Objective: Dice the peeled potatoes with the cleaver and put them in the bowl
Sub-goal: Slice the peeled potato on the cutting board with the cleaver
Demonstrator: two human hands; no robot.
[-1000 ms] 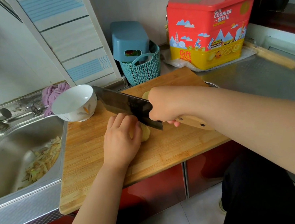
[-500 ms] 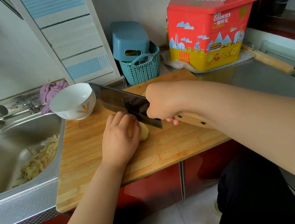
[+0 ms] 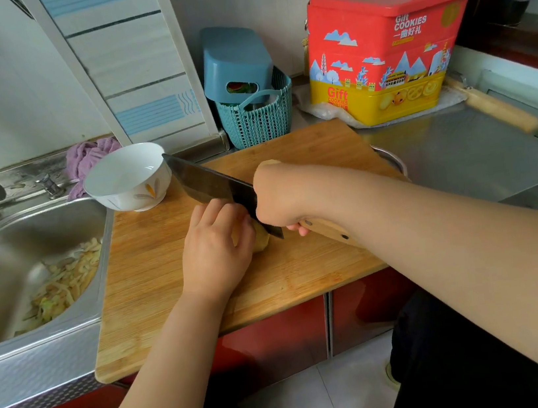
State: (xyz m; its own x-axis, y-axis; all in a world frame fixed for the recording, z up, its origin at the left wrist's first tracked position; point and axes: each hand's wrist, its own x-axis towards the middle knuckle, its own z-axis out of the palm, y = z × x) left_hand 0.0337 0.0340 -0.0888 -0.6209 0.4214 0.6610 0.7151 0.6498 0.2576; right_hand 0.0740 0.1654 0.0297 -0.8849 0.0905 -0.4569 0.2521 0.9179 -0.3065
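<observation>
A peeled yellow potato (image 3: 261, 239) lies mid-way across the wooden cutting board (image 3: 152, 268). My left hand (image 3: 215, 249) covers most of it, fingers curled over its top. My right hand (image 3: 280, 198) grips the wooden handle of the cleaver (image 3: 213, 185). The dark blade runs from the potato's right end back toward the white bowl (image 3: 127, 177), its edge down on the potato next to my left fingers. The bowl stands at the board's back left corner and looks empty. Part of another potato (image 3: 267, 163) shows behind my right hand.
A steel sink (image 3: 0, 248) with potato peelings (image 3: 64, 284) lies left of the board. A teal basket (image 3: 257, 115) and a red and yellow cookie tin (image 3: 383, 46) stand at the back. A rolling pin (image 3: 496, 109) lies on the steel counter at right. A pot rim (image 3: 392, 158) pokes out beside the board.
The cleaver and both hands stay at the potato; the blade has barely shifted. The view has moved slightly.
</observation>
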